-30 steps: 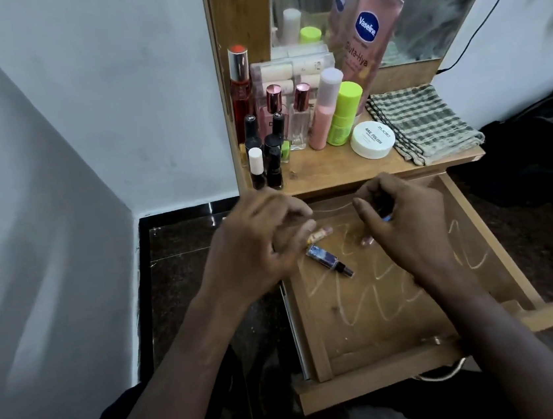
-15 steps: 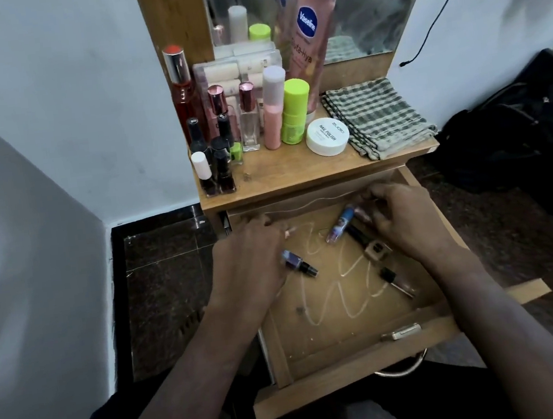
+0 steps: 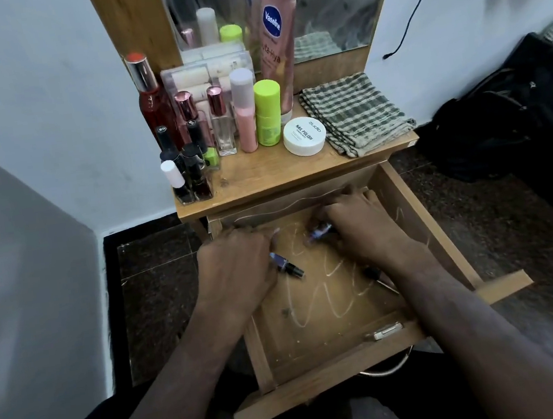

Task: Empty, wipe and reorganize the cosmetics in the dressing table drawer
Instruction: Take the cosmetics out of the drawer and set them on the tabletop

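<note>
Both hands have reached deeper into the open drawer [image 3: 422, 227] since the earlier frame. Right hand [image 3: 363, 230] curls round a small blue bottle [image 3: 319, 232]; left hand [image 3: 237, 269] lies knuckles-up, its grip hidden, touching a dark-capped bottle [image 3: 288, 266] on the chalk-scribbled drawer floor.

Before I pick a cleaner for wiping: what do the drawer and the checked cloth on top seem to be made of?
The drawer looks like light brown wood or wood-look board with a matt finish: grain shows on its floor, and pale scribbled marks lie on it. The checked cloth looks like soft woven fabric, probably cotton: it lies folded in layers, with a green and white weave.
</note>
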{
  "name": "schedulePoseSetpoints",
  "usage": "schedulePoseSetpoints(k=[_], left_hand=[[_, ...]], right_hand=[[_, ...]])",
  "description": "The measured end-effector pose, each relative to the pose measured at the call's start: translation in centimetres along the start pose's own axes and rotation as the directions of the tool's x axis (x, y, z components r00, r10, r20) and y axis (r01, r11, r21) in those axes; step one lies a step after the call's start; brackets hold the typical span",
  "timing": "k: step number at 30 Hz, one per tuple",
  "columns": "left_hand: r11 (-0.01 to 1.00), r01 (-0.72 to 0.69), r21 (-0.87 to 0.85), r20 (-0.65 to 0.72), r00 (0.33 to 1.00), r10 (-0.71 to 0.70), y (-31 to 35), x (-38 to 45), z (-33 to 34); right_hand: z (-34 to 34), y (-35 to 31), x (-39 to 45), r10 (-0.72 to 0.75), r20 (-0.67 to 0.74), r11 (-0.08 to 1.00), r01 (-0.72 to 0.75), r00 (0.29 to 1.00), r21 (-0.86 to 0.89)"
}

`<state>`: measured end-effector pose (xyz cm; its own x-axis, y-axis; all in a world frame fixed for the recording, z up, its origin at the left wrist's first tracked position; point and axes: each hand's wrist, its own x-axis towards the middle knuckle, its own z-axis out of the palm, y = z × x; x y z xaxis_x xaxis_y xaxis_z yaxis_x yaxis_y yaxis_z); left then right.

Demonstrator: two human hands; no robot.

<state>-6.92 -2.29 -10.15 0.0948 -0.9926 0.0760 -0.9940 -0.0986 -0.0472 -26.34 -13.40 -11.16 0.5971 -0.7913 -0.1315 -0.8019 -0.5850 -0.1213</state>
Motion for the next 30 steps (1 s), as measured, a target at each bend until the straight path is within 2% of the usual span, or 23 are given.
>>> schedulePoseSetpoints(k=[3,6,7,9,10,11,12,13,15,17,20,23,30], left_hand=[[1.0,-0.002,-0.017,0.0,1.0,0.002,-0.1,0.0,0.3],[0.997,0.019,-0.075,-0.041,0.999,-0.022,0.0,0.1,0.2],[0.993,0.029,-0.116,-0.058,0.998,-0.036,0.0,0.2,0.0],[0.978,0.046,-0.201,-0.082,0.995,-0.064,-0.1,0.4,-0.3],[0.97,0.053,-0.238,-0.088,0.993,-0.075,-0.2,0.4,-0.5],[0.962,0.052,-0.269,-0.095,0.992,-0.08,-0.2,0.4,-0.5],[0.955,0.044,-0.295,-0.102,0.992,-0.077,-0.3,0.4,-0.5],[0.948,0.035,-0.316,-0.105,0.992,-0.072,-0.3,0.3,-0.4],[0.94,0.01,-0.342,-0.121,0.991,-0.055,-0.2,0.2,-0.3],[0.915,-0.035,-0.401,-0.129,0.992,-0.018,-0.1,0.1,-0.2],[0.833,-0.093,-0.546,-0.096,0.994,0.048,0.0,0.3,-0.1],[0.785,-0.118,-0.608,-0.084,0.993,0.085,-0.3,0.8,0.4],[0.729,-0.135,-0.67,-0.13,0.989,0.064,-0.4,1.3,1.3]], right_hand=[[-0.3,0.1,-0.1,-0.04,-0.067,0.987,0.05,0.997,0.152],[-1.2,0.3,-1.1,0.012,-0.185,0.901,0.069,0.983,0.428],[-1.7,0.1,-1.6,0.048,-0.204,0.822,0.077,0.978,0.564],[-3.0,-0.8,-2.6,0.15,-0.225,0.534,0.112,0.963,0.838],[-3.5,-1.3,-2.8,0.213,-0.252,0.399,0.152,0.944,0.904],[-4.0,-1.6,-2.7,0.286,-0.3,0.333,0.199,0.91,0.922],[-4.4,-1.8,-2.3,0.352,-0.37,0.362,0.24,0.86,0.901],[-4.7,-1.9,-1.6,0.397,-0.445,0.444,0.256,0.803,0.859],[-5.6,-1.8,0.2,0.43,-0.568,0.615,0.233,0.702,0.753],[-6.5,-1.7,2.2,0.434,-0.646,0.716,0.195,0.628,0.671],[-6.9,-1.8,4.7,0.39,-0.688,0.801,0.143,0.612,0.581],[-6.2,-1.8,6.3,0.34,-0.713,0.854,0.116,0.613,0.507],[-5.5,-1.8,7.7,0.339,-0.736,0.883,0.072,0.586,0.464]])
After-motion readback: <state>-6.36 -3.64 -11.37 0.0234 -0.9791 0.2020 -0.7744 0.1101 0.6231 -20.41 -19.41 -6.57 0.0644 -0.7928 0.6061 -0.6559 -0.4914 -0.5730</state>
